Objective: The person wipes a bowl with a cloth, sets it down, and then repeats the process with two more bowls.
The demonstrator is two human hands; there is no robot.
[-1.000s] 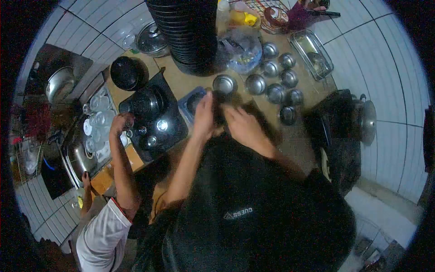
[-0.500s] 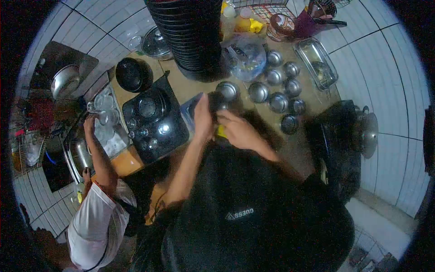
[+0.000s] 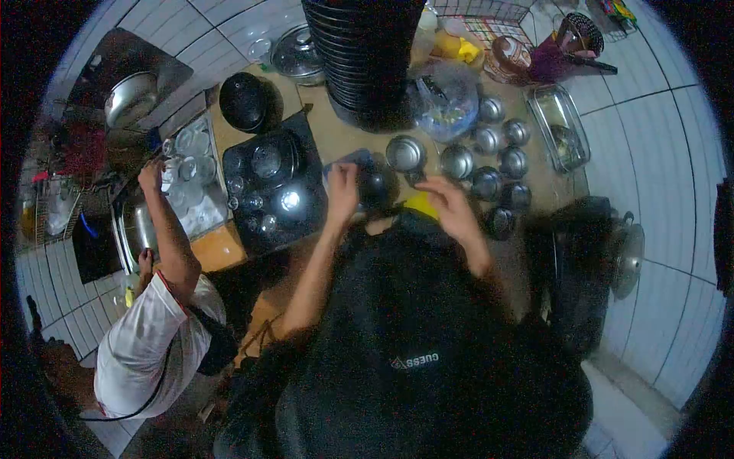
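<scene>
My left hand [image 3: 343, 191] is at the left of a dark round object [image 3: 376, 186], its fingers curled together near a blue item [image 3: 353, 159]. What they hold, if anything, is too dark to make out. My right hand [image 3: 453, 208] has its fingers stretched out and apart, beside a yellow thing [image 3: 420, 204] near the counter's front edge. Just beyond the hands stands an open round metal tin [image 3: 405, 154]. Several similar metal tins [image 3: 457, 161] sit to its right.
A tall stack of black trays or pans [image 3: 359, 61] stands behind. A clear plastic bag [image 3: 447, 103], glass dish [image 3: 560, 130] and dark mat with glassware [image 3: 267, 191] lie around. At left, another person [image 3: 164, 329] reaches among clear glasses [image 3: 187, 168]. A lidded pot [image 3: 627, 260] is at right.
My hands have moved apart, my right hand shifting right. More of the yellow thing's surroundings shows between them. The whole view has shifted, with the counter items now further right.
</scene>
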